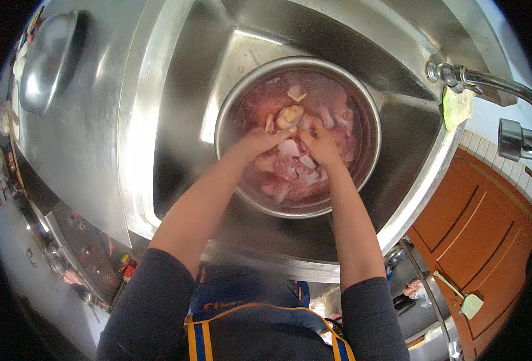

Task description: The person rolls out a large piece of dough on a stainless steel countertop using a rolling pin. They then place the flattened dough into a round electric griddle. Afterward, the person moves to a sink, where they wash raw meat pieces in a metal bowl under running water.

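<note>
A large round stainless steel bowl (373,135) stands in a metal sink (257,234), filled with reddish water and pieces of raw meat (284,169), which look like poultry. Both hands are in it. My left hand (266,139) reaches in from the left, its fingers at a yellowish piece of meat (289,116) near the middle. Close beside it, my right hand (319,142) is among the pieces, its fingers bent and partly under water. Whether either hand grips a piece cannot be made out.
A chrome tap (460,76) is mounted at the sink's right rim, with a green and white cloth or pad (457,108) below it. An upturned metal bowl (52,63) lies on the steel counter (99,113) at left. A light green fly swatter (471,306) shows at lower right.
</note>
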### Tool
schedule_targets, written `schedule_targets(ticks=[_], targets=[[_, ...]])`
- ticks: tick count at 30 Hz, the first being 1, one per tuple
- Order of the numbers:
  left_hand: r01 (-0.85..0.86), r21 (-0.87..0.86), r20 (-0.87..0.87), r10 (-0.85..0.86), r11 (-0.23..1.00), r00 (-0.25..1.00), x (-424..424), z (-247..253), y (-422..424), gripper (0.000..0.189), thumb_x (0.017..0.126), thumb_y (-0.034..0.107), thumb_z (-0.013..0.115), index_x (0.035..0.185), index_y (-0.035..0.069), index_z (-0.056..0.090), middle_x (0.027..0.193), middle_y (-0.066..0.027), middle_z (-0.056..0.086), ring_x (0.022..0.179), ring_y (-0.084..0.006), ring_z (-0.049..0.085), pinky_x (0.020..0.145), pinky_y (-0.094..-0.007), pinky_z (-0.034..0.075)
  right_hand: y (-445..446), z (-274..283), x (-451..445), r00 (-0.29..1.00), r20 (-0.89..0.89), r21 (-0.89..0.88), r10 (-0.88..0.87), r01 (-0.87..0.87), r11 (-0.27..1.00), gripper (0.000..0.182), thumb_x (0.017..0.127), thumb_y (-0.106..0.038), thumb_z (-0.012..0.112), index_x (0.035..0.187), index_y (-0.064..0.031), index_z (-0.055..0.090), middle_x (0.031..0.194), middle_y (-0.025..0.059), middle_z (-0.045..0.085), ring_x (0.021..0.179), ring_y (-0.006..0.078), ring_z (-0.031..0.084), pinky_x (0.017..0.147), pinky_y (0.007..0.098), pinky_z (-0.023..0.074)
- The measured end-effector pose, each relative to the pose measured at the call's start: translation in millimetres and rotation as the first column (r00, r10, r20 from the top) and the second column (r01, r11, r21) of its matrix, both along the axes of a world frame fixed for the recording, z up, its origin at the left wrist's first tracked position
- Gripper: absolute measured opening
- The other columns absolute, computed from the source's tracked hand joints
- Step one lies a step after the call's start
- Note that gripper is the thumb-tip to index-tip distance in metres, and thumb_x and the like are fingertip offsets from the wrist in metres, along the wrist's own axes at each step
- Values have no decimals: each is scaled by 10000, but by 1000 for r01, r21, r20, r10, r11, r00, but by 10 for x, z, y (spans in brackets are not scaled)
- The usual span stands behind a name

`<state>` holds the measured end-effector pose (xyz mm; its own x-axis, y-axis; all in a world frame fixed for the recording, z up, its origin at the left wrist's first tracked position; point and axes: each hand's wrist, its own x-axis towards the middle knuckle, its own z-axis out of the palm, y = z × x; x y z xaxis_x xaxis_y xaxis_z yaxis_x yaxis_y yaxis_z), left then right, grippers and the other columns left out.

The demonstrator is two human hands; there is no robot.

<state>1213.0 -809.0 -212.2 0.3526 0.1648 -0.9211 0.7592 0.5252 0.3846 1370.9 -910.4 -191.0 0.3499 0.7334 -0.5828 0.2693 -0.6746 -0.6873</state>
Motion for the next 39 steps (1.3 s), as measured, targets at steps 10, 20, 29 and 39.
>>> schedule_targets(ticks=[10,20,29,39], targets=[[-534,232,190,501,813,845,-204,18,-242,315,806,189,631,1049,-6,589,925,-71,616,835,-168,577,763,-291,460,-466,212,-224,572,-596,14,-563,709,705,379,892,-213,508,1225,-72,395,1052,105,551,930,229,563,786,358,473],[592,773,-208,-791,228,576,-226,1081,-400,569,677,392,701,1167,141,560,1323,-111,404,1227,-318,376,990,-496,338,-1035,308,-187,893,-201,96,-403,428,899,612,827,-258,621,1311,-31,322,1214,177,459,1101,302,486,921,377,404],[423,860,-85,-736,286,672,-328,607,-675,451,768,243,595,1187,93,524,1154,-158,549,1033,-363,526,904,-413,435,-1134,88,-374,895,-271,-3,-353,366,931,860,640,-300,774,1311,8,334,1238,224,435,1121,302,462,950,373,371],[175,611,147,-328,772,933,-190,617,-487,546,655,300,716,1122,64,558,967,-158,629,892,-304,612,778,-365,483,-813,-251,-344,723,-160,-9,-672,680,733,418,720,-208,685,1078,-40,547,1070,110,545,942,205,539,825,309,427]])
